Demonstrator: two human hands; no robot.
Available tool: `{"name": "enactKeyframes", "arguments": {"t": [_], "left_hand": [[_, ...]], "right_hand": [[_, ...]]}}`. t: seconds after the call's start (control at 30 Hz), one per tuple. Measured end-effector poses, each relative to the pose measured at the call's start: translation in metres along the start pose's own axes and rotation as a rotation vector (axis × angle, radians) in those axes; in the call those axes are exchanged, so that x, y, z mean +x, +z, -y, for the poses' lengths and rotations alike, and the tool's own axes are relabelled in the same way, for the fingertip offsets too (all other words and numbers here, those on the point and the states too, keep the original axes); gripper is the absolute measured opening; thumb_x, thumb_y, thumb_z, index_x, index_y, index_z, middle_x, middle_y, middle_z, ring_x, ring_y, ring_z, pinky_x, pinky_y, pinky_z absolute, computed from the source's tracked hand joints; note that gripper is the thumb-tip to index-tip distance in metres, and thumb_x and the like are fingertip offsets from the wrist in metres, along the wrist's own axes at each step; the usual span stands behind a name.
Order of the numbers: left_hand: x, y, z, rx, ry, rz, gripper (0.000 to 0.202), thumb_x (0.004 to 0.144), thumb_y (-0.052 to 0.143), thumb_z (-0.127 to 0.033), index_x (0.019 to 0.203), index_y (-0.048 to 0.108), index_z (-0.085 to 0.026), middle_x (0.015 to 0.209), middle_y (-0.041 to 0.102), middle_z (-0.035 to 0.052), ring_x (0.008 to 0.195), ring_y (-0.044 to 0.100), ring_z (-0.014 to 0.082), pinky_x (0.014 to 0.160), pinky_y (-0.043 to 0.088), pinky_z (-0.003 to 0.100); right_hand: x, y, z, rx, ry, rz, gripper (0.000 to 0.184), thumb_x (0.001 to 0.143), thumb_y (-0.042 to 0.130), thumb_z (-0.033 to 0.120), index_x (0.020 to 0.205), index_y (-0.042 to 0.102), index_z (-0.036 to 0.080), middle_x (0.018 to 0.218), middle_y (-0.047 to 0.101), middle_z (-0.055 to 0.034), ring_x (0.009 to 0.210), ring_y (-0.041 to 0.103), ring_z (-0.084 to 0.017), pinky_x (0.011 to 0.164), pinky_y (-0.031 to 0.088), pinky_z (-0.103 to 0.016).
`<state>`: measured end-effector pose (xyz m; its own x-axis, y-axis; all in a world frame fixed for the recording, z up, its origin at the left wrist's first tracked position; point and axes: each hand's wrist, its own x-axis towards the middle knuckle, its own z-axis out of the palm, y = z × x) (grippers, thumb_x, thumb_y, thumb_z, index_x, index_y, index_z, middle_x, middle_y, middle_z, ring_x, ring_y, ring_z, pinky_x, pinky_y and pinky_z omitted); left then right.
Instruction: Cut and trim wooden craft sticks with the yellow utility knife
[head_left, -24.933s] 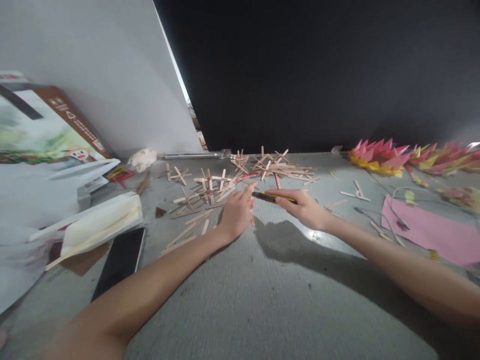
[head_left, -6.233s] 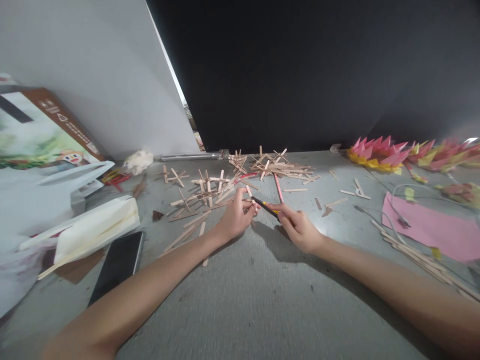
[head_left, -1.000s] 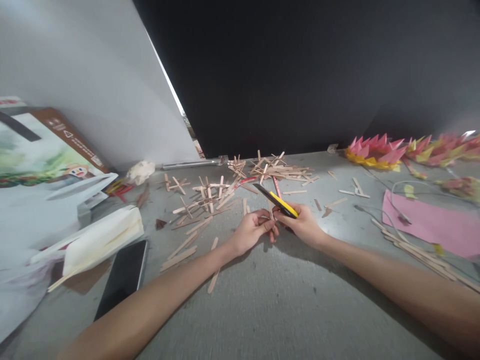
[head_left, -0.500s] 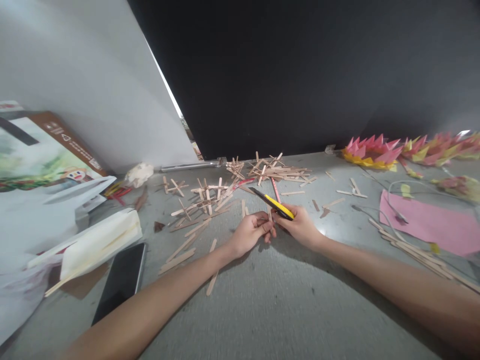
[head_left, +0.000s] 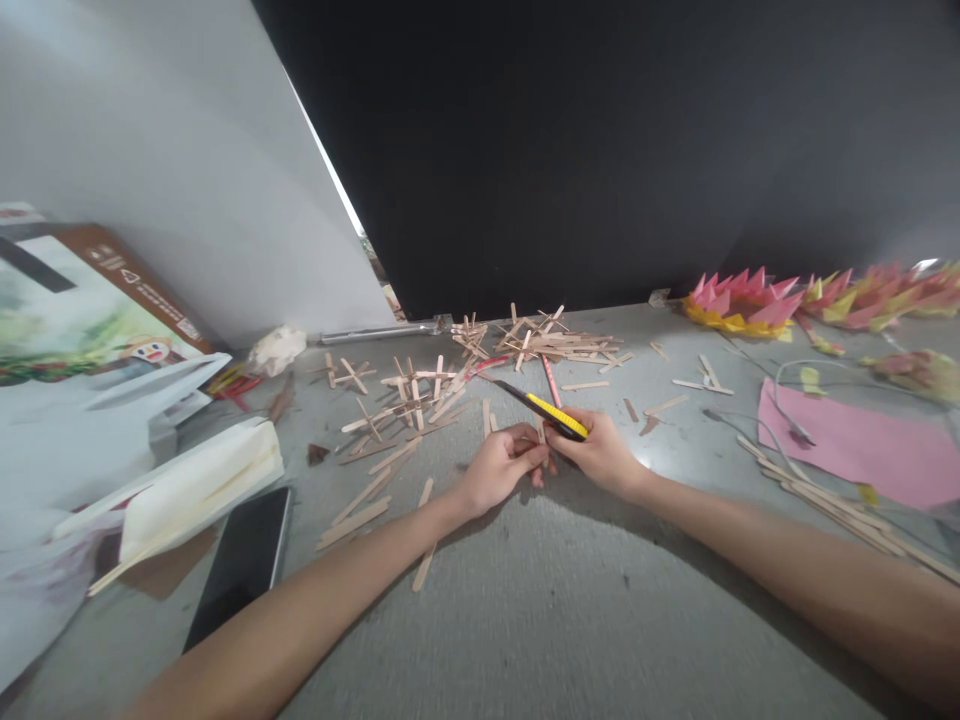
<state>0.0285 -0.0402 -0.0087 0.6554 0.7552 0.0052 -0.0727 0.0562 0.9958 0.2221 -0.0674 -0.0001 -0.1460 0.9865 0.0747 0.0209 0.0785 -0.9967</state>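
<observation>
My right hand is closed around a yellow and black utility knife, whose tip points up and to the left. Between the fingertips of my left hand a short wooden craft stick is pinched upright, its lower part hidden by the fingers. Both hands meet just above the grey table, and the right fingertips are close to the stick. Just beyond them lies a red and white striped strip. Several loose craft sticks are scattered to the left of my left hand.
Behind the hands is a heap of craft sticks, some joined into crosses. A black phone and white paper packaging lie left. Pink and yellow paper crowns, a pink sheet and a cable are at right. A black panel stands behind.
The knife has tilted slightly, its tip now a little lower and further left. Both hands stay in nearly the same place, still holding the stick and the knife.
</observation>
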Motion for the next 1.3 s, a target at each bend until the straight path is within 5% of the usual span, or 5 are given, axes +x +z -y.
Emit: {"name": "enactKeyframes", "arguments": {"t": [0.57,1.3], "left_hand": [[-0.0028,0.0053,0.0003,0.049,-0.005,-0.077,0.047,0.089,0.082,-0.06,0.093,0.061,-0.018,0.078,0.076,0.0049,0.058,0.067,0.0139,0.065,0.053,0.028],[-0.0044,0.008,0.0024,0.091,0.02,-0.148,0.038,0.093,0.079,-0.05,0.09,0.059,-0.018,0.077,0.076,0.0045,0.057,0.071,0.0145,0.061,0.054,0.026]], "right_hand": [[-0.0021,0.0006,0.004,-0.102,-0.035,-0.069,0.004,0.076,0.064,0.026,0.078,0.063,0.022,0.065,0.064,0.0025,0.061,0.062,-0.016,0.062,0.048,-0.027],[-0.0029,0.0033,0.003,-0.201,-0.076,-0.168,0.008,0.072,0.061,0.026,0.077,0.065,0.021,0.067,0.064,0.0022,0.064,0.057,-0.015,0.063,0.044,-0.027]]}}
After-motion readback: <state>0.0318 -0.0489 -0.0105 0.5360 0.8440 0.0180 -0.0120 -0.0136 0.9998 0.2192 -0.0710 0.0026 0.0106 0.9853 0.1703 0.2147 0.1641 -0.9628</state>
